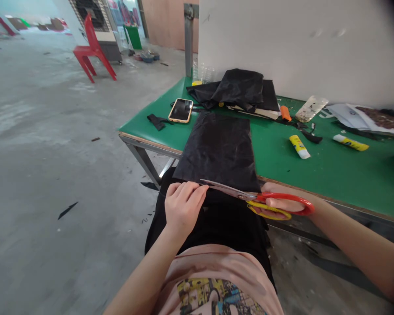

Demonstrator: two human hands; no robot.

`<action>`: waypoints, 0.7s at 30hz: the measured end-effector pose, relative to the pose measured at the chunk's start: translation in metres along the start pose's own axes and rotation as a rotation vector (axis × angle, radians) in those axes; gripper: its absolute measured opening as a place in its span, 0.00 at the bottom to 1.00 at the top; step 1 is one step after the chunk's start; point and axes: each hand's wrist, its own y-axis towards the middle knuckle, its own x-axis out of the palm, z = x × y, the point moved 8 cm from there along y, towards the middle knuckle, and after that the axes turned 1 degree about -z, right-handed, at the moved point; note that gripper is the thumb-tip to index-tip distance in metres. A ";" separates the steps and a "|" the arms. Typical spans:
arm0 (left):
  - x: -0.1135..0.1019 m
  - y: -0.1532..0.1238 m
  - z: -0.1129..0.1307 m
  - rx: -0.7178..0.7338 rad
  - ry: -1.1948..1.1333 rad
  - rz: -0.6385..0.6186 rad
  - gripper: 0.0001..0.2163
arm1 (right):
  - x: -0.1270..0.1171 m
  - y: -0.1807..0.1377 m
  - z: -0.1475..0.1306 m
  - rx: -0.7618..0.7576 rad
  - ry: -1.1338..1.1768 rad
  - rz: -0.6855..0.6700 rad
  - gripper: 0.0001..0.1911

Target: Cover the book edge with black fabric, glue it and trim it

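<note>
On my feed I see a wide grey floor [36, 153], smooth but stained, spreading away to the left. A green-topped bench [335, 179] on a metal frame [141, 162] takes the right side, and I make out a white panel [282, 52] rising behind it beside an upright metal post [188, 48]. Farther back I have a red chair [92, 43], a large grilled unit [110, 50], a green bin [133, 37] and a pinkish-brown wall [164, 22]. Pale light brightens the far left floor.

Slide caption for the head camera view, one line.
Right hand holding scissors at the near edge of a black sheet overhanging a green table, left hand by the blades.
</note>
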 end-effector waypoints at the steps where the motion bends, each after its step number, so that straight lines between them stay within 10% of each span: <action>1: -0.001 -0.001 0.000 -0.003 -0.014 0.007 0.06 | 0.000 0.000 0.000 0.014 -0.004 0.005 0.33; 21: 0.004 -0.035 -0.020 -0.247 -0.203 -0.099 0.04 | -0.014 -0.001 0.016 0.156 -0.195 0.147 0.30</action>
